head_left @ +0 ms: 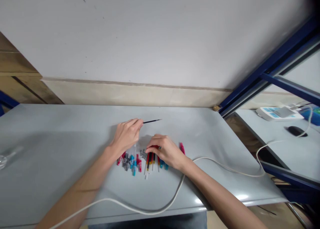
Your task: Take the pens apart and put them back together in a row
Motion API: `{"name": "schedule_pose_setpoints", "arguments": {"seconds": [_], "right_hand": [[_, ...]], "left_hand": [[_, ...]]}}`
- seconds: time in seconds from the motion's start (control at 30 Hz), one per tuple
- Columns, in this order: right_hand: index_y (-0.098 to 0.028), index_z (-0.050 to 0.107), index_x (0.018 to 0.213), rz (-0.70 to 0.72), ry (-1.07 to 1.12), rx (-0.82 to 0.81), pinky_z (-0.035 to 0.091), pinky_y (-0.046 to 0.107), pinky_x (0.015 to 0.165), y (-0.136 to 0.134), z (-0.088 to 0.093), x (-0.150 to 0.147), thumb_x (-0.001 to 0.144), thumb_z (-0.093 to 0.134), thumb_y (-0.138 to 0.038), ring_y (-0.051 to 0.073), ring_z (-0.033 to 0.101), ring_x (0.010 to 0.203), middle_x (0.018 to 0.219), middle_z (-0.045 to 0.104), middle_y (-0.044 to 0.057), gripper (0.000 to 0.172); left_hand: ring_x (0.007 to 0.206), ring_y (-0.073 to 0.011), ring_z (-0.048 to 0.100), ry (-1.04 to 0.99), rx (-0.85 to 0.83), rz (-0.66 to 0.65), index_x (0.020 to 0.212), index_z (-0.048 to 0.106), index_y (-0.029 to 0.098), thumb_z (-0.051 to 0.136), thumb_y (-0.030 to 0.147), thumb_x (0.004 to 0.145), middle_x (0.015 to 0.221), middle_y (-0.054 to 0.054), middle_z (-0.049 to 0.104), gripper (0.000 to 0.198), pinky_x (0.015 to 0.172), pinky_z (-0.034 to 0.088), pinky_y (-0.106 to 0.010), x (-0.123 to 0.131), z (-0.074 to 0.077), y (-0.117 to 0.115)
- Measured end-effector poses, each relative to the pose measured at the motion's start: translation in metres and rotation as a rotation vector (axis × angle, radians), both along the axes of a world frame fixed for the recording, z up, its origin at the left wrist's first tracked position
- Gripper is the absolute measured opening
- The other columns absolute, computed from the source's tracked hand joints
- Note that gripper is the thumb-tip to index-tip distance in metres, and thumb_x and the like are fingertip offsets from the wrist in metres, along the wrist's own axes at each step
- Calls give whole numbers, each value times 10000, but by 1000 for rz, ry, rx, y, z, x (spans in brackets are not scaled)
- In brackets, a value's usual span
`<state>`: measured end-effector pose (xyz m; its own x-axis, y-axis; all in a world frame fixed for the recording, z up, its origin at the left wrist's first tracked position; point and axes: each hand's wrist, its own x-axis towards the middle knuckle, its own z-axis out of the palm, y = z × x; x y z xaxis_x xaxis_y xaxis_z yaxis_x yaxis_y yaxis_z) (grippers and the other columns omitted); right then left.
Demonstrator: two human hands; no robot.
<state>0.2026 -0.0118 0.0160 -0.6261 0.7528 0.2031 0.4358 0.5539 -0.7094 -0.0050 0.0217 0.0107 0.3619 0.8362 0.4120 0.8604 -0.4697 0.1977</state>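
My left hand (pixel 128 133) pinches a black pen refill (pixel 152 121), whose tip points right above the table. Below that hand lie several clear pen barrels with pink, grey and blue ends (pixel 134 167). My right hand (pixel 166 150) is closed, thumb and fingertips together, low beside a small heap of grey springs (pixel 143 154). Whether a small part sits in its fingertips is hidden. Under its fingers lie several pen refills (pixel 150 164) in red and black with pale ends. Blue pen parts (pixel 163 164) show partly beneath the palm, and a pink pen part (pixel 182 147) lies behind the wrist.
A white cable (pixel 140 210) loops across the front of the grey table (pixel 75 122) and passes near my right forearm. A clear object (pixel 3 161) lies at the left edge. Beyond the blue frame (pixel 265 74), a second table holds a white device (pixel 278 113) and black mouse (pixel 297 131).
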Motion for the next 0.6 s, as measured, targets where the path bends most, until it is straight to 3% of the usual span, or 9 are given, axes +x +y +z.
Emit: {"name": "schedule_pose_setpoints", "arguments": {"seconds": [0.13,0.27,0.37,0.6], "right_hand": [[-197,745,889,71,20,-20,489,294,773,-1,1,-1,961,588,-76,185,628,809,843,733,39,210],[-204,747,885,101,18,-16,500,307,767,0,0,-1,943,661,-158,195,628,812,814,721,38,114],[-203,758,875,153,23,7,512,326,800,1,-1,-2,950,651,-167,208,624,850,844,741,51,135],[-212,761,867,105,58,-23,513,325,789,0,-1,-4,943,645,-129,203,619,818,828,757,34,161]], "left_hand": [[766,-164,630,-3,-13,-10,901,612,220,439,95,934,855,-7,687,216,616,330,-287,1,1,-1],[768,-164,633,-6,-14,-3,900,615,222,446,92,927,854,-7,688,215,617,342,-282,1,1,-1],[750,-166,630,-9,-18,0,894,614,221,441,98,932,846,-8,688,216,613,345,-284,1,1,-1],[747,-169,631,-21,-32,5,897,624,225,449,96,919,839,-9,693,219,613,344,-281,1,2,-1]]}}
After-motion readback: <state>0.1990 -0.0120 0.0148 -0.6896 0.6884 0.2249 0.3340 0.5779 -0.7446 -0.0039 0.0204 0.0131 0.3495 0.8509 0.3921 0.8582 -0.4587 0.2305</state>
